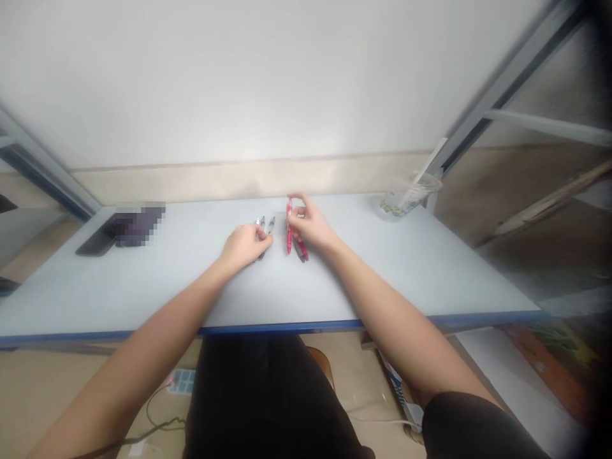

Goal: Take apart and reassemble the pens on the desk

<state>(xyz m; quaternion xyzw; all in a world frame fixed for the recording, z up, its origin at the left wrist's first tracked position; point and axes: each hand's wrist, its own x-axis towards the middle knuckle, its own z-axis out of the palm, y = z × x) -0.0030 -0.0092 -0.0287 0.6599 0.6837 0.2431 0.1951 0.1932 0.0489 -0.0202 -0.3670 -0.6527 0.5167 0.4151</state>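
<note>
In the middle of the pale desk [157, 287], my right hand [310, 224] pinches a red pen [289, 239] with its fingers closed, the pen pointing away from me. Below that hand lie a second red pen [303, 249] and a dark pen [298, 252], partly covered by it. To the left, my left hand [245, 245] has its fingers curled over several dark pens [271, 224], whose ends show past the fingertips. How far each of these is gripped is partly hidden. A small gap separates the two groups.
A black phone [98, 239] lies at the desk's left, against a blurred-out dark item [141, 224]. At the back right stands a clear plastic cup [404, 201] with a white straw [431, 158]. A white wall [248, 83] rises behind. Below the desk is a power strip [183, 381].
</note>
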